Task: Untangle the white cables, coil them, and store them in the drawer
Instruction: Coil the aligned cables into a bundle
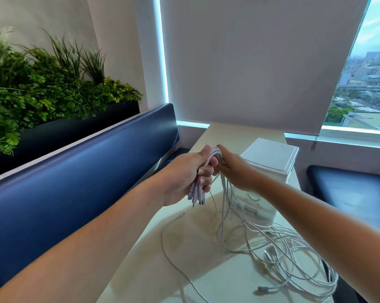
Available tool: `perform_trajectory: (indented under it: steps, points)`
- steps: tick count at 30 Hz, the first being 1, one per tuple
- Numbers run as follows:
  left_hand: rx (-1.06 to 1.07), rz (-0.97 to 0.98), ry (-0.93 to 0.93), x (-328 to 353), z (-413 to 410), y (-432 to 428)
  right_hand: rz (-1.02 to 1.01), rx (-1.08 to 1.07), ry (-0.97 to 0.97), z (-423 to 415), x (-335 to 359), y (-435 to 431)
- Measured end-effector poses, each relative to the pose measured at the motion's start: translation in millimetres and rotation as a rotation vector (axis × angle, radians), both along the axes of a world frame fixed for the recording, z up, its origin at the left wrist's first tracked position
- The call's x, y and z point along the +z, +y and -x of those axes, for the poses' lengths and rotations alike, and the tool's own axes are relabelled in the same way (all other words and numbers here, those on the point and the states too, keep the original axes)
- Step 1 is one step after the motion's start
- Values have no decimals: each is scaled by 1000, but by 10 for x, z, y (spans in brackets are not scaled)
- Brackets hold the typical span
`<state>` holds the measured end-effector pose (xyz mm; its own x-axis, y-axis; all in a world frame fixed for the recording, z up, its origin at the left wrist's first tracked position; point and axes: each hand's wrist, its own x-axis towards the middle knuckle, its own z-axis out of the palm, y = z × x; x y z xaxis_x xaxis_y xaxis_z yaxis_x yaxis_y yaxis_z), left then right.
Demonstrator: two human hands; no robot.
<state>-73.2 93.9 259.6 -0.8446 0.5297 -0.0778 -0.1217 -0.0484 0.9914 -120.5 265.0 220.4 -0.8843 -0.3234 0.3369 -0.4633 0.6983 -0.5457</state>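
Several white cables [278, 254] lie tangled on the pale table [154, 270], their strands rising to my hands. My left hand [184, 173] is closed around a bunch of cable ends, with the plugs sticking out below my fist. My right hand [235, 169] touches the left one and grips the same bunch where it bends over the top. A white drawer unit [270, 158] stands on the table just behind my right hand; its drawer fronts look closed.
A blue padded bench back [75, 178] runs along the table's left side, with a dark planter of green plants [42, 88] above it. A dark blue seat [348, 191] lies to the right. A lowered roller blind [250, 62] covers the window behind.
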Motion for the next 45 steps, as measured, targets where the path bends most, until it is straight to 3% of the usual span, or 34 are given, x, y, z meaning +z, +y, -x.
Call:
perform_trajectory:
  steps: [8, 14, 17, 23, 27, 36, 41, 45]
  points:
    - [82, -201, 18, 189, 33, 84, 261, -79, -228, -41, -766, -44]
    - [77, -262, -49, 146, 77, 240, 490, -86, -446, -163, -934, -306]
    - [129, -266, -24, 152, 139, 292, 371, -129, -413, -281, -987, -343]
    - [110, -42, 50, 89, 227, 287, 30, -154, -290, -431, -1067, -358]
    - [72, 57, 84, 86, 271, 281, 38, -183, -330, -448, -1077, -366]
    - [132, -1, 165, 76, 425, 360, 132, -188, -410, -495, -973, -338]
    - [181, -4, 159, -58, 547, 344, -68, -161, -322, -614, -909, -361]
    - [170, 29, 161, -249, 576, 354, -141, -124, -482, -618, -657, -444]
